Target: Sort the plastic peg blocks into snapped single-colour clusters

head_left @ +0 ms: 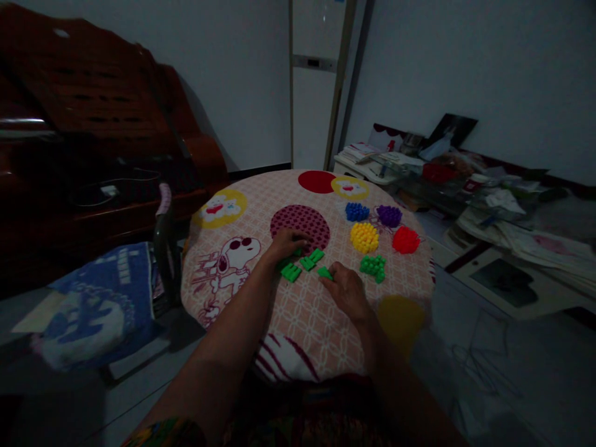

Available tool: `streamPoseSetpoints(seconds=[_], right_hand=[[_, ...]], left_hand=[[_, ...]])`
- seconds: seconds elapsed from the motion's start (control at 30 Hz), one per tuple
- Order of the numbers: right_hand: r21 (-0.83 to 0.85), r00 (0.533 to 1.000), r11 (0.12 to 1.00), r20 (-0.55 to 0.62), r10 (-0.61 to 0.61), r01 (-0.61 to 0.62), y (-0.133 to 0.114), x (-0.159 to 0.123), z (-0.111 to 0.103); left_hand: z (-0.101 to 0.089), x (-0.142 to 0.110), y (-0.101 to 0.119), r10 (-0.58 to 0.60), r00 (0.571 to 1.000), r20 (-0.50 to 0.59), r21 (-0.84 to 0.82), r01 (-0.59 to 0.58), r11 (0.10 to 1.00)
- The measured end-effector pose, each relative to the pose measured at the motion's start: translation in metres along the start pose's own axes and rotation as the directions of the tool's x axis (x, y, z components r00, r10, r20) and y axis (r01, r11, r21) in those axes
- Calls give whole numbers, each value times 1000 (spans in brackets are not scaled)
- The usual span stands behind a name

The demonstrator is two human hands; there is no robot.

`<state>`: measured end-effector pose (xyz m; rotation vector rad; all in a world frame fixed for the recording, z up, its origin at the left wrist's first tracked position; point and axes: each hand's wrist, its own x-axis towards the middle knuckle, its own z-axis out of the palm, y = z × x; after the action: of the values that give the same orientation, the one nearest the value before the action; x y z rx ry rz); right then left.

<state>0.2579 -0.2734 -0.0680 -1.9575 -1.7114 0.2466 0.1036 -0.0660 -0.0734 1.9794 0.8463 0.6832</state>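
My left hand (287,244) is over the middle of the round table, its fingers curled at a small green plastic piece that they partly cover. My right hand (345,284) pinches another green plastic piece (325,272) between thumb and fingers, just above or on the cloth. Between and below the hands lie a notched green piece (308,263) and a second notched green piece (291,272). Right of my right hand sits a knobby green cluster (373,267). Near it are a yellow knobby cluster (364,238), a red one (406,239), a blue one (356,212) and a purple one (389,215).
A patterned cloth (326,335) covers the table. At left stand a chair with a blue fabric item (107,298) and a wooden bench (88,93). A low cabinet (507,285) at right bears papers and clutter. A tall white unit (314,105) stands behind.
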Motion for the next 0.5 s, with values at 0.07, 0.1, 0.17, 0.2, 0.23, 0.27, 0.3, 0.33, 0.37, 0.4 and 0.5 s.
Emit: streamPoseSetpoints(seconds=[0.07, 0.1, 0.17, 0.2, 0.23, 0.27, 0.3, 0.33, 0.37, 0.4, 0.5], right_hand=[[134, 999, 991, -28, 29, -25, 8, -1, -10], [192, 998, 981, -40, 48, -39, 13, -2, -16], [270, 994, 961, -68, 81, -60, 23, -5, -31], [283, 991, 957, -94, 93, -63, 29, -7, -40], [276, 987, 959, -129, 98, -59, 34, -9, -49], [253, 981, 966, -168, 97, -52, 39, -11, -58], [222, 974, 974, -204, 95, -48, 43, -13, -67], [194, 968, 980, -232, 93, -47, 47, -15, -75], [173, 964, 984, -250, 91, -48, 50, -17, -82], [159, 961, 986, -262, 92, -51, 52, -18, -87], [128, 958, 990, -270, 99, -67, 56, -19, -95]], left_hand=[[0, 1, -1, 8, 1000, -9, 33, -8, 999], [1, 1, -1, 9, 1000, -13, 42, -9, 999], [1, 2, -1, 8, 1000, -16, 55, -7, 998], [1, 2, -1, 7, 1000, -19, 63, -5, 998], [1, 2, -1, 4, 1000, -22, 69, -3, 998], [1, 2, -1, 0, 1000, -24, 74, 1, 997], [1, 2, -1, -4, 1000, -24, 75, 6, 997], [1, 2, -1, -8, 1000, -25, 73, 10, 997], [2, 2, -1, -11, 1000, -24, 71, 12, 997], [2, 2, -1, -11, 1000, -23, 68, 13, 998], [2, 2, -2, -4, 1000, -24, 64, 5, 998]])
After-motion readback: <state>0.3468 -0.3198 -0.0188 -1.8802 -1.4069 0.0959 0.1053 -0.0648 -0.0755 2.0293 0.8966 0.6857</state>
